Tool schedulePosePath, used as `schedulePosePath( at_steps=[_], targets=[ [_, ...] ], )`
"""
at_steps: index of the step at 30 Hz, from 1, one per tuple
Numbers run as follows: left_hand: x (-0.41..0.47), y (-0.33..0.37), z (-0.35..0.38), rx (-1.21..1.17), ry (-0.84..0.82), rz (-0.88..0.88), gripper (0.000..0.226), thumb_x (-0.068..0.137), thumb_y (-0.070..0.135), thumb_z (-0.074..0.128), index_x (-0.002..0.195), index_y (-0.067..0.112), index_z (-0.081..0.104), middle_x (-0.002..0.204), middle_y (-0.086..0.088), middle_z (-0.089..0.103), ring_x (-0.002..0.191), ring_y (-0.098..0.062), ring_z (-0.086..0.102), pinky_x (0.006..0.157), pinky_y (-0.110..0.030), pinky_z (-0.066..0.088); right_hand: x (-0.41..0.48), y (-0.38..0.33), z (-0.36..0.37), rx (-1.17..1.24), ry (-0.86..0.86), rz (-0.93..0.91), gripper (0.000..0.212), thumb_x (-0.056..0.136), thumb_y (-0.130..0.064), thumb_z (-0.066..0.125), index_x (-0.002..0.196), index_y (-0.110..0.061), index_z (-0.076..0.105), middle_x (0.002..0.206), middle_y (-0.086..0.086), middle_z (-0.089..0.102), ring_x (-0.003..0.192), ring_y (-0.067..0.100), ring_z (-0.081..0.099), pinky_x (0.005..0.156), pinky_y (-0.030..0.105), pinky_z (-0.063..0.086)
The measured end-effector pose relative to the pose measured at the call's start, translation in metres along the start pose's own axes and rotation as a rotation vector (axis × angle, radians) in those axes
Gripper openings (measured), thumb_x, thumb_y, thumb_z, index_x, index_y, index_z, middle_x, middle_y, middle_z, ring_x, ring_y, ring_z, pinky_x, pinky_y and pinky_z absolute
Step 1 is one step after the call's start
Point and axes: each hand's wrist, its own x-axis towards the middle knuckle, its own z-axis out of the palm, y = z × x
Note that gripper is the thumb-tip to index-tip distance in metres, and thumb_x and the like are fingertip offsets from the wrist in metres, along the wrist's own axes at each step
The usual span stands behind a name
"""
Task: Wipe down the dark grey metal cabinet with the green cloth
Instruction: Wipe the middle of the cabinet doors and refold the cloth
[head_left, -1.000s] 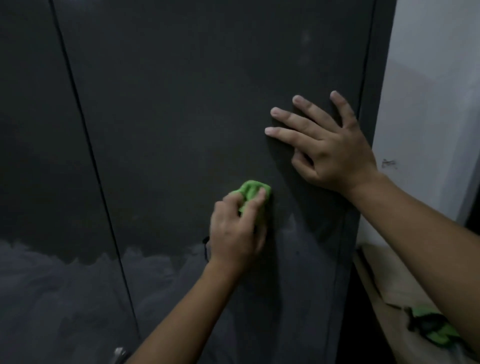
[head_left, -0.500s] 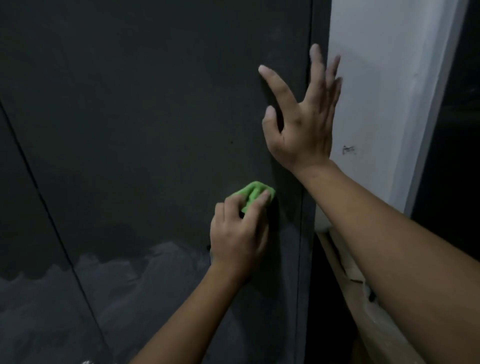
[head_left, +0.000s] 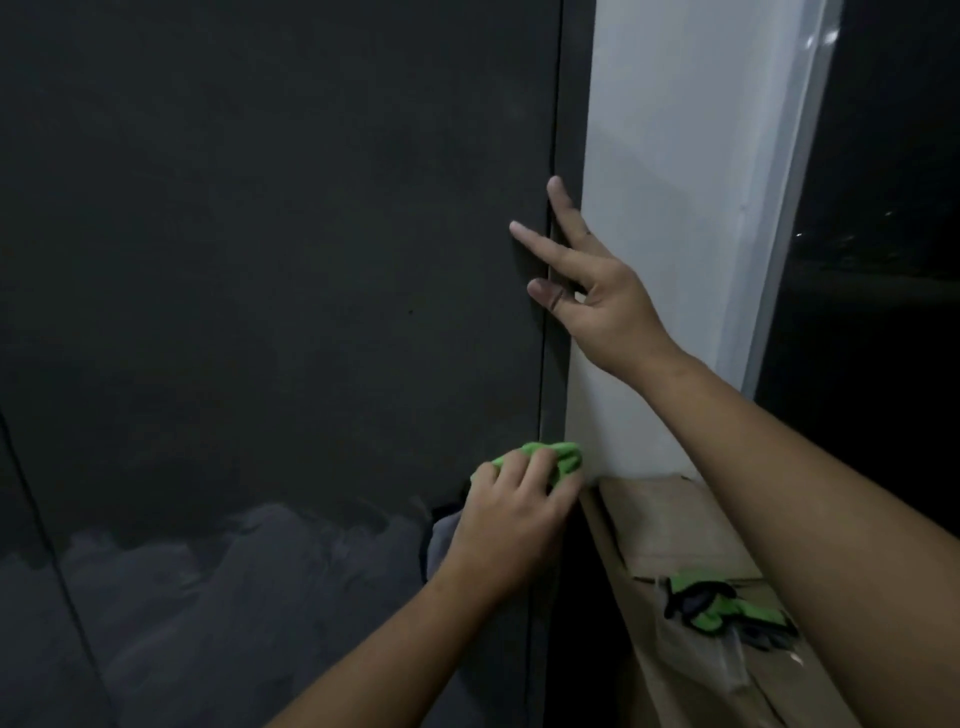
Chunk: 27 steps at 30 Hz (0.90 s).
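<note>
The dark grey metal cabinet (head_left: 291, 249) fills the left and middle of the view, its lower part paler with dust. My left hand (head_left: 514, 514) presses the bunched green cloth (head_left: 550, 457) against the cabinet's right edge. Only the top of the cloth shows above my fingers. Higher up, my right hand (head_left: 597, 296) rests with fingers spread on the same right edge, holding nothing.
A white wall (head_left: 670, 208) stands right of the cabinet, with a dark window (head_left: 883, 260) beyond it. Below the wall a cardboard box (head_left: 675, 525) carries a plastic bag with green and black gloves (head_left: 722, 608).
My left hand slid the cloth rightward to the cabinet's right edge. My right hand lifted its flat palm off the door and moved to the edge. The view swung right.
</note>
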Motion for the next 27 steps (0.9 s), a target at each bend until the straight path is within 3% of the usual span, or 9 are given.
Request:
schedulePosePath(
  at_steps=[2, 6, 13, 17, 19, 21, 23, 25, 27],
  targets=[
    [-0.011, -0.003, 0.000, -0.012, -0.032, 0.011, 0.040, 0.083, 0.032, 0.062, 0.122, 0.027, 0.064, 0.108, -0.007, 0.060, 0.084, -0.027, 0.055, 0.060, -0.035, 0.042, -0.006, 0.002, -0.007, 0.081, -0.005, 0.051, 0.060, 0.093, 0.009, 0.061, 0.146, -0.015, 0.050, 0.166, -0.003, 0.019, 0.153, 0.008, 0.016, 0.118, 0.015, 0.025],
    [-0.007, -0.017, -0.012, -0.020, -0.020, -0.001, 0.041, 0.084, 0.034, 0.063, 0.125, 0.030, 0.063, 0.106, -0.008, 0.060, 0.078, -0.027, 0.050, 0.055, -0.034, 0.041, -0.015, 0.001, -0.006, 0.182, 0.024, 0.108, 0.073, 0.090, 0.009, 0.065, 0.153, -0.017, 0.039, 0.165, -0.011, 0.022, 0.151, 0.002, 0.018, 0.121, 0.045, 0.032],
    [0.041, -0.032, -0.035, -0.022, 0.169, -0.187, 0.040, 0.085, 0.025, 0.065, 0.125, 0.027, 0.066, 0.101, -0.012, 0.059, 0.075, -0.029, 0.050, 0.054, -0.035, 0.043, -0.018, -0.006, -0.005, 0.212, 0.053, 0.169, 0.084, 0.089, 0.009, 0.067, 0.156, -0.028, 0.032, 0.162, -0.021, 0.023, 0.147, -0.008, 0.021, 0.116, 0.038, 0.040],
    [0.026, -0.031, -0.030, -0.056, 0.032, -0.060, 0.051, 0.083, 0.031, 0.068, 0.133, 0.029, 0.059, 0.109, -0.008, 0.056, 0.082, -0.026, 0.053, 0.058, -0.034, 0.044, -0.020, -0.003, -0.007, 0.274, 0.042, 0.150, 0.086, 0.085, 0.016, 0.066, 0.152, -0.030, 0.037, 0.159, -0.022, 0.029, 0.148, 0.001, 0.028, 0.114, 0.031, 0.041],
    [0.016, -0.034, -0.031, -0.077, -0.041, -0.001, 0.052, 0.078, 0.037, 0.073, 0.128, 0.034, 0.061, 0.109, -0.003, 0.055, 0.085, -0.021, 0.053, 0.059, -0.033, 0.044, -0.026, -0.001, -0.005, 0.384, 0.137, 0.187, 0.074, 0.083, 0.027, 0.054, 0.138, -0.022, 0.057, 0.150, -0.017, 0.048, 0.141, 0.010, 0.045, 0.107, 0.028, 0.048],
    [0.012, -0.037, -0.038, -0.109, -0.081, 0.006, 0.047, 0.073, 0.040, 0.073, 0.120, 0.040, 0.065, 0.106, 0.002, 0.055, 0.086, -0.018, 0.053, 0.061, -0.031, 0.045, -0.037, 0.000, -0.004, 0.577, 0.352, 0.319, 0.055, 0.082, 0.030, 0.038, 0.102, -0.009, 0.072, 0.113, -0.005, 0.075, 0.108, 0.019, 0.071, 0.088, 0.030, 0.059],
    [0.015, -0.041, -0.047, -0.114, -0.073, -0.002, 0.037, 0.077, 0.040, 0.063, 0.114, 0.041, 0.068, 0.104, 0.003, 0.055, 0.084, -0.017, 0.055, 0.059, -0.029, 0.048, -0.050, 0.004, -0.004, 0.610, 0.484, 0.406, 0.045, 0.081, 0.026, 0.034, 0.075, -0.003, 0.068, 0.075, 0.006, 0.076, 0.075, 0.019, 0.074, 0.071, 0.031, 0.060],
    [0.029, -0.050, -0.058, -0.110, 0.011, -0.051, 0.033, 0.083, 0.034, 0.063, 0.116, 0.036, 0.070, 0.103, -0.002, 0.057, 0.083, -0.020, 0.056, 0.056, -0.031, 0.050, -0.062, 0.011, -0.003, 0.518, 0.488, 0.417, 0.042, 0.081, 0.025, 0.038, 0.068, -0.001, 0.067, 0.065, 0.009, 0.072, 0.068, 0.019, 0.070, 0.069, 0.030, 0.060],
    [0.056, -0.063, -0.073, -0.101, 0.118, -0.108, 0.037, 0.081, 0.026, 0.072, 0.118, 0.031, 0.071, 0.103, -0.008, 0.058, 0.084, -0.024, 0.056, 0.056, -0.034, 0.051, -0.067, 0.012, 0.001, 0.418, 0.463, 0.411, 0.039, 0.083, 0.024, 0.042, 0.077, -0.002, 0.070, 0.074, 0.007, 0.075, 0.077, 0.014, 0.072, 0.077, 0.025, 0.058]
  ],
)
